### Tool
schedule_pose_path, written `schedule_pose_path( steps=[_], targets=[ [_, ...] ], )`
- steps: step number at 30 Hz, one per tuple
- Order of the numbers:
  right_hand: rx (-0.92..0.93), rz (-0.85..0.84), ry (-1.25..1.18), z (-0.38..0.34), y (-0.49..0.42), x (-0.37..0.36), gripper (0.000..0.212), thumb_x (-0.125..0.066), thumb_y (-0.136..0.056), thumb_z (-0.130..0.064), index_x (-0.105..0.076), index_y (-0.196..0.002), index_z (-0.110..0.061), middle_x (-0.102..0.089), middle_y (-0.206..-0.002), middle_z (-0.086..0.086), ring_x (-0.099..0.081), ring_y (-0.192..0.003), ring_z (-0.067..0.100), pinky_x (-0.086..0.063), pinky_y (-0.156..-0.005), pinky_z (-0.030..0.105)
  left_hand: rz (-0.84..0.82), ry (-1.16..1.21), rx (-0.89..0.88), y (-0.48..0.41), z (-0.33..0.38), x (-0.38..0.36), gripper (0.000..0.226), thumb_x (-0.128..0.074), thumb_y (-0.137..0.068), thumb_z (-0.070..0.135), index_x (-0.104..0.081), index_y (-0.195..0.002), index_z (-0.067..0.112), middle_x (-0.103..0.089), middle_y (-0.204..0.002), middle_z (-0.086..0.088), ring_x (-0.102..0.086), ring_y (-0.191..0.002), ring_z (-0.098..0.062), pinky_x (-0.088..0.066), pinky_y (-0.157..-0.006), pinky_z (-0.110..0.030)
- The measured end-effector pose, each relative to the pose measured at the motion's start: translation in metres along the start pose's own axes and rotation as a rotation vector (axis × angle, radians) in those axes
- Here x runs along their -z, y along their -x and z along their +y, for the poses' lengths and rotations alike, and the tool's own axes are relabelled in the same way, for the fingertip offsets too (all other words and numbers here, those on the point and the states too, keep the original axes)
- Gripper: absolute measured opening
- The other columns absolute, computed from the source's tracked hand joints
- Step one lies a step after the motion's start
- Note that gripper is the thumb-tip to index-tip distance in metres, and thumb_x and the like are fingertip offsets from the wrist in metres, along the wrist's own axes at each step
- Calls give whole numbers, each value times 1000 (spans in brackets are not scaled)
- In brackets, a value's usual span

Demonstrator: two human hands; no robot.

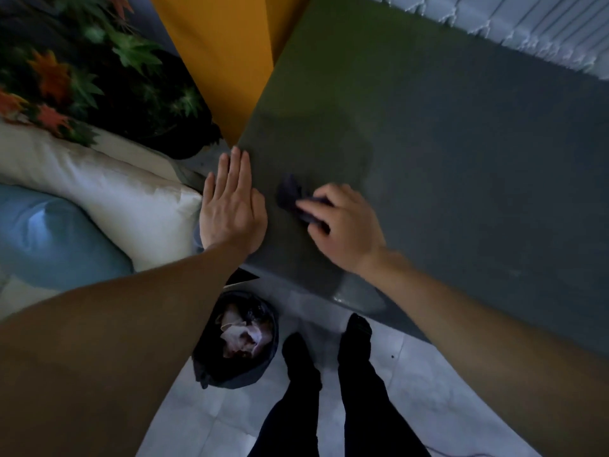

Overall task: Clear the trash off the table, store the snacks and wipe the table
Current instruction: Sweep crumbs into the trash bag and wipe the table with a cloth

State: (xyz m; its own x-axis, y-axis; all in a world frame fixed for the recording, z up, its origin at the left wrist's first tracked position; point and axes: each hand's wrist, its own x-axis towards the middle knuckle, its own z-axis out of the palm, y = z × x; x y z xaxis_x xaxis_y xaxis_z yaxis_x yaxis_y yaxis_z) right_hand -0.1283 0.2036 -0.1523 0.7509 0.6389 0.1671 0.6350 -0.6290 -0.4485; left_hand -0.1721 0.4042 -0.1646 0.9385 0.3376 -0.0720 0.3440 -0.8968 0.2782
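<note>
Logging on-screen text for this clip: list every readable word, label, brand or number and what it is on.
None readable: no text shows on the table, the dark cloth under the right hand, the left hand, the trash bin or the cushions.
Crumpled items in the bin are too blurred to tell.

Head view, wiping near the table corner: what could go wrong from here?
1. The right hand holds a dark cloth close to the table edge; crumbs could be pushed onto the floor, missing the trash bin.
2. The left hand lies flat at the edge and may block the stroke.
</note>
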Motion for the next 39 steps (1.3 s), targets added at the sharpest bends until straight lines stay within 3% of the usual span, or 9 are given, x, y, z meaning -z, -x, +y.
schedule_pose_path(
  steps=[3, 9, 15, 19, 21, 27, 32, 34, 39],
  targets=[
    [-115, 75, -17, -11, 5, -6, 36, -58, -84, -23, -72, -116, -19, -59, -104, 3, -55, -91, 29, -49, -77, 46, 5, 4, -4, -1, 0, -1, 66, -22, -98, 32, -12, -160, 13, -8, -168, -2, -4, -155, -17, -7, -126, -40],
    [208, -81, -65, -4, 47, 2, 31, -63, -83, -26, -75, -111, -21, -64, -103, 5, -56, -88, 25, -49, -77, 37, 14, -18, -13, -1, 0, -2, 66, -20, -99, 37, -12, -160, 14, -7, -168, -1, -3, -155, -17, -4, -126, -41],
    [-262, 213, -17, 36, 28, 19, 33, -62, -81, -17, -74, -112, -17, -61, -104, 7, -57, -93, 31, -49, -81, 42, -16, -102, -149, 2, 4, -1, 60, -20, -106, 43, -10, -161, 23, -4, -169, 5, 1, -155, -14, 1, -126, -42],
    [126, -38, -58, 10, 71, 17, 34, -60, -84, -23, -72, -116, -21, -62, -108, 4, -56, -91, 27, -46, -82, 37, 9, -103, -214, 2, 7, -1, 56, -27, -106, 38, -23, -159, 20, -19, -167, 0, -11, -154, -21, -8, -125, -45],
    [177, -103, -46, 26, 68, 27, 36, -63, -84, -19, -71, -119, -22, -61, -111, 5, -56, -95, 27, -47, -84, 37, 38, -109, -206, 2, 10, 0, 55, -35, -104, 34, -31, -155, 15, -29, -163, -6, -21, -151, -27, -15, -124, -47],
    [-352, 235, 31, 76, 31, 42, 34, -57, -83, -18, -73, -113, -19, -59, -106, 7, -54, -93, 32, -50, -81, 46, 73, -85, -92, -20, 47, 7, 46, -42, -93, 30, -51, -131, 7, -51, -127, -17, -44, -118, -37, -32, -109, -48],
    [104, -21, -11, 59, 71, 47, 25, -66, -83, -17, -75, -106, -19, -63, -108, 6, -57, -89, 26, -46, -78, 36, 2, -26, -132, -52, 87, -7, 55, -38, -102, 37, -35, -153, 17, -32, -158, -7, -21, -148, -32, -11, -124, -47],
    [59, 11, 8, 83, 59, 54, 27, -62, -83, -17, -75, -107, -19, -62, -109, 8, -57, -90, 28, -48, -81, 38, -49, -24, -120, -63, 104, -17, 60, -32, -103, 45, -24, -158, 23, -19, -165, -1, -6, -153, -30, -2, -125, -48],
    [-374, 253, 34, 124, 11, 60, 30, -57, -89, -15, -71, -114, -17, -59, -110, 7, -54, -99, 29, -50, -83, 45, -76, -147, -80, -68, 116, -31, 67, -14, -100, 57, -1, -160, 30, 3, -169, 3, 10, -154, -29, 5, -123, -56]
  ],
)
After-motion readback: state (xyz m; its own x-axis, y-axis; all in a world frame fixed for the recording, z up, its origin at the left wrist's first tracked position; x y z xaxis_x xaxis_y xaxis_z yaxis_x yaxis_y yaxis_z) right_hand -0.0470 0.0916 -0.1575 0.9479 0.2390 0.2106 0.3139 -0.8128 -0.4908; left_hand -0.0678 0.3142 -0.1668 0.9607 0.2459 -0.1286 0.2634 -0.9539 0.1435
